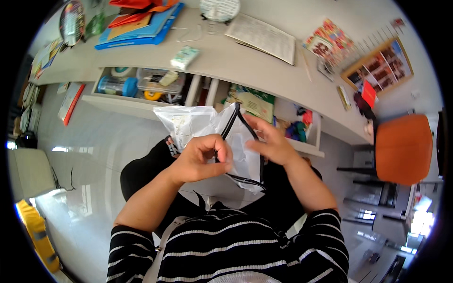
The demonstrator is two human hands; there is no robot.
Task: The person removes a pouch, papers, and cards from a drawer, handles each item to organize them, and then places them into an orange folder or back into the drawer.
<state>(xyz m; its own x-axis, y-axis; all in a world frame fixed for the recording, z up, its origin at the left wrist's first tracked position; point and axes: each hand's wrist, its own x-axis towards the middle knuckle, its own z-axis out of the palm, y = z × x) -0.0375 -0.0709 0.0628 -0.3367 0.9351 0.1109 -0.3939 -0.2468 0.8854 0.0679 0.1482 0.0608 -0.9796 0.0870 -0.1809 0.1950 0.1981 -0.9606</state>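
Observation:
A white translucent pouch (191, 115) with a black-edged opening is held over my lap, its mouth spread wide. My left hand (207, 158) is closed, its thumb and fingers pinching the pouch near the black edge. At the opening's right side is my right hand (273, 144), thumb and forefinger apart and reaching over the black edge. Some of its fingers are hidden, and I see nothing held in it. What lies inside the pouch cannot be made out.
Beyond the pouch, the left drawer (137, 103) and right drawer (302, 147) are pulled out. A tissue pack (185, 57), blue folders (137, 40) and a large booklet (262, 37) lie on the desk (212, 61). An orange chair (403, 148) stands at right.

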